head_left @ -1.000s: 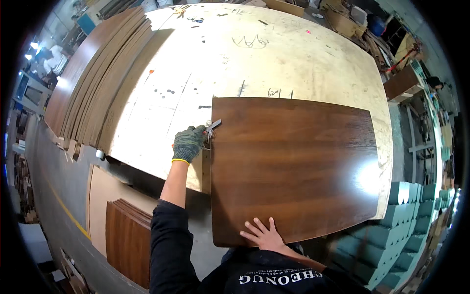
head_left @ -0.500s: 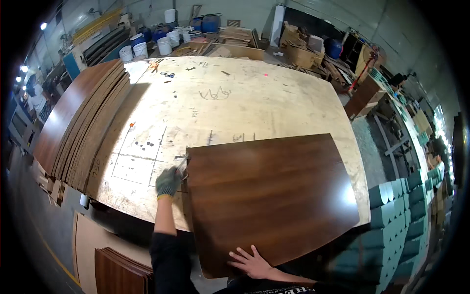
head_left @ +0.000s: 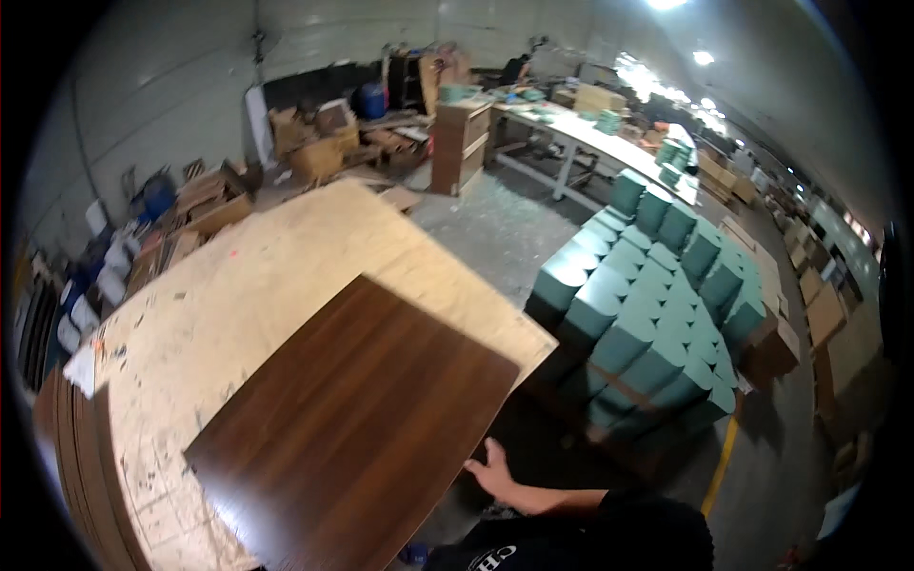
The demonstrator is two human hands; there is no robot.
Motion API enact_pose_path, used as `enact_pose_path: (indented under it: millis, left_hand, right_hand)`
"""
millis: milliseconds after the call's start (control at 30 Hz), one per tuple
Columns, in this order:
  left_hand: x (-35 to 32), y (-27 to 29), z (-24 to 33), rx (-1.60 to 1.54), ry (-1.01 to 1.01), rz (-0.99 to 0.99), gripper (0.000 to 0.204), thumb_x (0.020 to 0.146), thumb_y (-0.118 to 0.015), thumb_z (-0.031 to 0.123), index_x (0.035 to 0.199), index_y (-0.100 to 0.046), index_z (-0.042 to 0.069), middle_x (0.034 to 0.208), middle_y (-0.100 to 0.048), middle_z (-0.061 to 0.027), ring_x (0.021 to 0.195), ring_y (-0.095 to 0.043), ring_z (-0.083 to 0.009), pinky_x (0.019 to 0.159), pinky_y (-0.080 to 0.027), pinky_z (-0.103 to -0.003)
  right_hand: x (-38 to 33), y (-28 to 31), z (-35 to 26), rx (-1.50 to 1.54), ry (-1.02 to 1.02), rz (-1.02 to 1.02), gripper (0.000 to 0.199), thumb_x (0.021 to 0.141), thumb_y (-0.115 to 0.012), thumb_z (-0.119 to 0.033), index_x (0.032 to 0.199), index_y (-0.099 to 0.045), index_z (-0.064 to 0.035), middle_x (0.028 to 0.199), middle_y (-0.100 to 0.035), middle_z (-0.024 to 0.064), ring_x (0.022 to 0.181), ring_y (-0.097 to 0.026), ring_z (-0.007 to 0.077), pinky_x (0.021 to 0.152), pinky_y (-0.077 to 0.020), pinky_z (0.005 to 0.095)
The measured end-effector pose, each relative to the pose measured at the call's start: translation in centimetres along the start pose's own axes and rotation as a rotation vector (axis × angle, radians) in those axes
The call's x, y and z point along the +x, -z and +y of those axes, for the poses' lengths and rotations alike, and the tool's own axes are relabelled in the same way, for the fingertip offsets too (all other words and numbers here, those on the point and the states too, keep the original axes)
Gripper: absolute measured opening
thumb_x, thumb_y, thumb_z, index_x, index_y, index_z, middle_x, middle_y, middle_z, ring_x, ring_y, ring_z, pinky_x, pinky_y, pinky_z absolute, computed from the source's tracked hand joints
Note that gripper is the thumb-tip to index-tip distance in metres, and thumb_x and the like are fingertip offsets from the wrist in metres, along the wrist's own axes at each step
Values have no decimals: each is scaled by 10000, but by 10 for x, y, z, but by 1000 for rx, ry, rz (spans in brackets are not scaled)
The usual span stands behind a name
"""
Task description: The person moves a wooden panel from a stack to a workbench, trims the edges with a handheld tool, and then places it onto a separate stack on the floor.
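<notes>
A large brown wood-grain panel [head_left: 352, 428] with a glossy top lies over the near part of a pale plywood worktable [head_left: 276, 247]. My right hand [head_left: 495, 473] is at the panel's right edge, close to my body. Its thumb side meets the edge and the other fingers are partly hidden, seeming to curl around the rim. Out of this view is my left hand, and the panel's near left end runs toward the lower border.
Stacked brown boards [head_left: 71, 466] stand at the table's left end. Right of the table are piled green curved-end blocks [head_left: 647, 324]. Beyond them stands a long white-topped bench [head_left: 581, 133]. A brown cabinet [head_left: 460, 147] and scrap boxes [head_left: 319, 152] sit farther back.
The view has swung to the right. My right hand has gone from lying flat on the panel's top to its edge. My gloved left hand has left the view.
</notes>
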State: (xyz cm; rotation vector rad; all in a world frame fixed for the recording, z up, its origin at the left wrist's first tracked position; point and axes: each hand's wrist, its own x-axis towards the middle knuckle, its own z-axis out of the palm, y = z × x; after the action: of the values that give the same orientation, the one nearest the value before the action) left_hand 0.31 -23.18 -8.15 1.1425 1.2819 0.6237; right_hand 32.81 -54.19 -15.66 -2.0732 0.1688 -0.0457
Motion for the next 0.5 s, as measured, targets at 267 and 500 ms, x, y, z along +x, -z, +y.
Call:
enact_pose_path:
  millis: [267,500]
  left_hand:
    - [-30,32,-26,67,140,-226,169,820,-618,178,918,-598,42,727,-527,-16,607,-509,-135,516,-410,-246]
    - [-137,7,-130,702,-213,57,263,879,-576,255,1033,-586,41,847,-619,-32,757,-601,-153,648,-494,-317]
  right_hand:
    - [52,43,-67,991,-831,-225,266,759,-590,-237,1008,-505,-193,1061,-523,-24,1019,-467,143,879,-373,372]
    - [152,76,-119,1259,-737,-615,366,875,-341,-206,1174,-495,-59,1165,-556,123,1110,-507,304,940,-412,530]
